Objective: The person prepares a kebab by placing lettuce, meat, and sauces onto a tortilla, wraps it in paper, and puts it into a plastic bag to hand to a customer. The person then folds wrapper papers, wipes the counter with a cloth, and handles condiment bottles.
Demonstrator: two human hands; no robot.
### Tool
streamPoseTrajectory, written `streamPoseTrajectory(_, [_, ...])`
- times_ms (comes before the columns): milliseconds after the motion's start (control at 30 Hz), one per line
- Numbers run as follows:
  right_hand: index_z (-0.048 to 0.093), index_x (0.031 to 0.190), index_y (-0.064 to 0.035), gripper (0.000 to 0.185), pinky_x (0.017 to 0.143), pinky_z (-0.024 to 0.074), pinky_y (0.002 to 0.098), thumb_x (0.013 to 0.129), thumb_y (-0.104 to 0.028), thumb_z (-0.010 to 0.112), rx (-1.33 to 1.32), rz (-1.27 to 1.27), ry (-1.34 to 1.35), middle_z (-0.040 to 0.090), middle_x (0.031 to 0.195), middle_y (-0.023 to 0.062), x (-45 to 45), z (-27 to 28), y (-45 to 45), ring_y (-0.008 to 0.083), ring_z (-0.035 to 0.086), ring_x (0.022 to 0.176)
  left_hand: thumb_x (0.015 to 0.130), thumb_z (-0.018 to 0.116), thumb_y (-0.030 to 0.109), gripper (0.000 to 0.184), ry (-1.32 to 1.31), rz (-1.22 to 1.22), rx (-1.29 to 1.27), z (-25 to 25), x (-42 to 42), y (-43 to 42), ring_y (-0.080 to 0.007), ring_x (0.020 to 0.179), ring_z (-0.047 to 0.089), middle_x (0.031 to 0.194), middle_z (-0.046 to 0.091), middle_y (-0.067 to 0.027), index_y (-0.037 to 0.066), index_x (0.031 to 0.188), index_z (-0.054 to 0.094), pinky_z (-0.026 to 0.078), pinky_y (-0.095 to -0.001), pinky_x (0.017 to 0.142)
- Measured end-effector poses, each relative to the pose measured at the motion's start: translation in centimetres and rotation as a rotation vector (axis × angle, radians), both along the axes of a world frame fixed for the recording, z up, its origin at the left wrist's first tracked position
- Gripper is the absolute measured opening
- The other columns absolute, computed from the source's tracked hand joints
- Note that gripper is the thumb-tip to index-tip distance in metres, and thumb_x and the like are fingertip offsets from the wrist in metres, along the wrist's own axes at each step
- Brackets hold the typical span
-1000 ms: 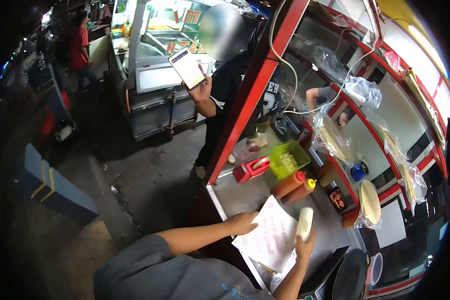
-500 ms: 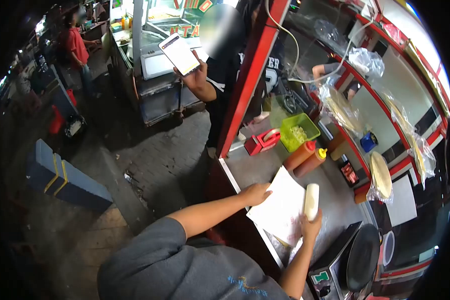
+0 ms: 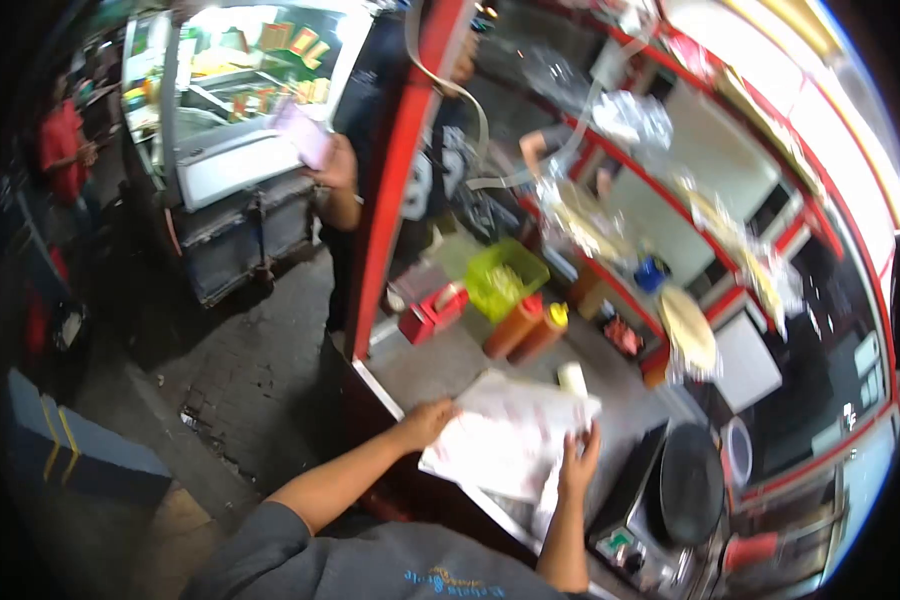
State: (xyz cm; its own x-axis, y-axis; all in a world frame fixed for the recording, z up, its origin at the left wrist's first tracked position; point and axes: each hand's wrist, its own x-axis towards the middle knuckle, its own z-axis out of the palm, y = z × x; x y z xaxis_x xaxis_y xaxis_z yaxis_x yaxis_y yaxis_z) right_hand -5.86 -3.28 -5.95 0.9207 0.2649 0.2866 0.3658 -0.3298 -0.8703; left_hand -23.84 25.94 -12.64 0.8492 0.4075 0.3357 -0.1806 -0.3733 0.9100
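A white paper sheet with faint reddish print [image 3: 505,435] lies in front of me over the counter's front edge, slightly blurred. Its left edge is pinched in my left hand [image 3: 427,424]. At the right edge, my right hand [image 3: 579,462] is closed on the paper, thumb and fingers upward. Just behind the sheet, a pale cylindrical roll [image 3: 572,379] shows only its upper end; the paper hides the rest. Something shiny and crumpled [image 3: 547,500] lies by my right wrist.
Behind the paper stand two sauce bottles [image 3: 515,332], a red tape dispenser [image 3: 434,314] and a green basket [image 3: 505,282]. A black round pan [image 3: 691,484] sits on a stove at right. Beyond the red post [image 3: 410,150], a person's hand [image 3: 338,165] holds a phone [image 3: 303,138].
My right hand has let go of the pale roll and now grips the paper's right edge. The sheet has turned and spread sideways. My view has swung right.
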Motion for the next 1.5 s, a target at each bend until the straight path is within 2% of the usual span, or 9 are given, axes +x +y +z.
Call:
streamPoseTrajectory(67, [0.031, 0.158, 0.0026, 0.069, 0.120, 0.0295, 0.0379, 0.099, -0.005, 0.066, 0.104, 0.056, 0.131, 0.039, 0.160, 0.0179, -1.7, -0.8, 0.7, 0.0271, 0.039, 0.146, 0.107, 0.057, 0.033, 0.033, 0.043, -0.047, -0.005, -0.3, 0.3, 0.4, -0.0394, 0.076, 0.070, 0.080, 0.066, -0.0231, 0.002, 0.099, 0.060, 0.051, -0.0485, 0.067])
streamPoseTrajectory(233, [0.044, 0.147, 0.0044, 0.047, 0.110, 0.0441, 0.0375, 0.101, 0.000, 0.058, 0.330, 0.224, 0.507, 0.059, 0.141, 0.0174, -2.4, 0.6, 1.7, 0.0249, 0.059, 0.125, 0.109, 0.051, 0.038, 0.035, 0.069, -0.187, -0.106, 2.0, 0.2, 1.3, -0.0433, 0.083, 0.069, 0.086, 0.066, -0.0248, 0.003, 0.107, 0.057, 0.051, -0.0491, 0.072])
streamPoseTrajectory(600, [0.051, 0.141, 0.0020, 0.038, 0.104, 0.0479, 0.0358, 0.103, 0.001, 0.052, 0.226, 0.215, 0.423, 0.065, 0.131, 0.0137, -0.1, -0.2, 1.2, 0.0216, 0.063, 0.116, 0.107, 0.056, 0.036, 0.055, -0.023, -0.209, -0.190, -3.1, 2.6, 1.2, -0.0313, 0.128, 0.060, 0.137, 0.063, -0.0220, -0.001, 0.146, 0.047, 0.046, -0.0416, 0.108])
streamPoseTrajectory(667, [0.050, 0.142, 0.0008, 0.039, 0.106, 0.0469, 0.0359, 0.103, -0.001, 0.053, 0.201, 0.228, 0.494, 0.064, 0.131, 0.0112, -2.0, 0.6, 1.7, 0.0206, 0.061, 0.118, 0.107, 0.056, 0.032, 0.052, -0.045, -0.375, -0.387, -3.3, 3.2, 1.6, -0.0318, 0.129, 0.060, 0.137, 0.063, -0.0222, -0.002, 0.146, 0.047, 0.046, -0.0425, 0.108])
streamPoseTrajectory(933, [0.045, 0.150, 0.0018, 0.047, 0.108, 0.0463, 0.0383, 0.104, 0.002, 0.051, 0.180, 0.117, 0.608, 0.062, 0.139, 0.0135, -1.7, -3.6, 1.3, 0.0246, 0.060, 0.123, 0.107, 0.055, 0.025, 0.046, 0.017, -0.237, -0.209, -0.3, 2.2, 1.7, -0.0408, 0.127, 0.061, 0.133, 0.065, -0.0259, 0.000, 0.144, 0.050, 0.049, -0.0446, 0.105])
streamPoseTrajectory(1100, [0.045, 0.148, 0.0007, 0.048, 0.108, 0.0459, 0.0379, 0.101, 0.003, 0.055, 0.231, 0.165, 0.542, 0.064, 0.136, 0.0151, -2.2, -1.6, 1.9, 0.0245, 0.061, 0.121, 0.108, 0.054, 0.030, 0.048, 0.063, -0.294, -0.316, 1.1, 1.7, 2.2, -0.0367, 0.126, 0.063, 0.135, 0.065, -0.0238, -0.001, 0.145, 0.049, 0.047, -0.0422, 0.106])
streamPoseTrajectory(1200, [0.046, 0.147, 0.0009, 0.049, 0.107, 0.0456, 0.0362, 0.100, 0.002, 0.059, 0.240, 0.223, 0.445, 0.064, 0.135, 0.0133, -2.8, 0.9, 2.0, 0.0220, 0.061, 0.120, 0.110, 0.055, 0.028, 0.048, -0.030, -0.401, -0.557, -0.9, 2.5, 2.2, -0.0185, 0.123, 0.061, 0.136, 0.065, -0.0120, 0.001, 0.148, 0.048, 0.048, -0.0360, 0.106])
streamPoseTrajectory(1300, [0.049, 0.144, 0.0010, 0.049, 0.108, 0.0456, 0.0362, 0.097, 0.005, 0.060, 0.291, 0.274, 0.347, 0.064, 0.134, 0.0122, -2.3, 4.1, 2.6, 0.0218, 0.062, 0.120, 0.109, 0.057, 0.024, 0.045, -0.059, -0.559, -0.920, 1.0, 1.2, 2.4, -0.0147, 0.124, 0.058, 0.137, 0.063, -0.0083, 0.002, 0.148, 0.049, 0.047, -0.0346, 0.107])
streamPoseTrajectory(1500, [0.051, 0.141, 0.0025, 0.045, 0.100, 0.0469, 0.0316, 0.097, 0.004, 0.062, 0.396, 0.363, 0.200, 0.065, 0.129, 0.0082, -5.1, 10.3, 3.2, 0.0169, 0.062, 0.114, 0.109, 0.056, 0.020, 0.043, -0.077, -0.586, -0.775, 5.0, -3.2, 3.5, -0.0163, 0.129, 0.054, 0.140, 0.061, -0.0064, 0.000, 0.147, 0.052, 0.043, -0.0352, 0.110])
